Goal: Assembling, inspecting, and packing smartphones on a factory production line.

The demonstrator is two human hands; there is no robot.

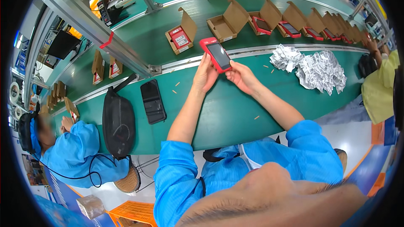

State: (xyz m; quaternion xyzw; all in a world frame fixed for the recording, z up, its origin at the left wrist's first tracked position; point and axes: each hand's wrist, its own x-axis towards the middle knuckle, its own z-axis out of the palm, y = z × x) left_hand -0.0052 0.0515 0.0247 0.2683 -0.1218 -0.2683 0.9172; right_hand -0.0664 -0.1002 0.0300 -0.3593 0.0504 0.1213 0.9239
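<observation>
A red handheld device (pixel 219 55) with a dark screen is tilted above the near edge of the conveyor. My left hand (pixel 205 75) grips its left side near the lower half, and my right hand (pixel 241 76) holds its lower right corner. Beyond the device, an open cardboard box (pixel 221 28) stands with its lid up and nothing visible inside. Left of that, another open carton (pixel 172 45) contains a red item with a white printed label (pixel 181 38).
Open boxes with red devices (pixel 261 26) line the belt rightward. Crumpled white paper slips (pixel 322 71) lie in a heap at right. A black pouch (pixel 118 122) and a dark phone case (pixel 153 101) rest at left. Co-workers sit on the left (pixel 80 147) and right (pixel 381 88).
</observation>
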